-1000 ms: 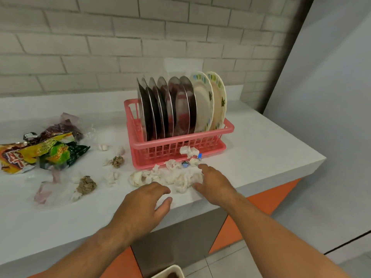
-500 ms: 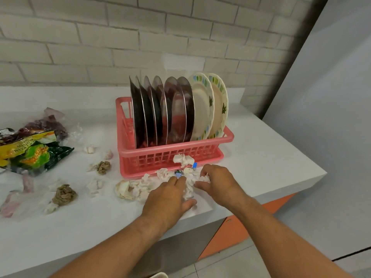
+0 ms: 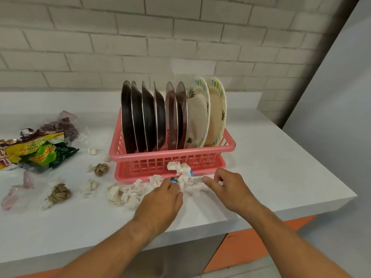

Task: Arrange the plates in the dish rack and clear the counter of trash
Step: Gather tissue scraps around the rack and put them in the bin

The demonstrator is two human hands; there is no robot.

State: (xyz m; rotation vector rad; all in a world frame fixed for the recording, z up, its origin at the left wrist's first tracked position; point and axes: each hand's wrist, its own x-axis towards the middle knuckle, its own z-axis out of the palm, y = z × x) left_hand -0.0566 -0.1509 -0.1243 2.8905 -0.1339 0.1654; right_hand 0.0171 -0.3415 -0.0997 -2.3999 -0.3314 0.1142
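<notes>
White counter (image 3: pixel 271 167): pink dish rack (image 3: pixel 172 155), crumpled tissues (image 3: pixel 128 194), snack wrappers (image 3: pixel 38 153).

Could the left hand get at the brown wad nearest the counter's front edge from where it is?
Probably yes. The left hand is over the white tissues before the dish rack; the brown wad lies on open counter to its left, with only a small tissue scrap between them.

white brick wall (image 3: pixel 140 37), orange cabinet front (image 3: pixel 241 251) below

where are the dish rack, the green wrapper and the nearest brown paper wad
dish rack (image 3: pixel 144 156): head view, front rim
green wrapper (image 3: pixel 46 155): head view, middle of printed face
nearest brown paper wad (image 3: pixel 59 193): head view, centre of wad
</notes>
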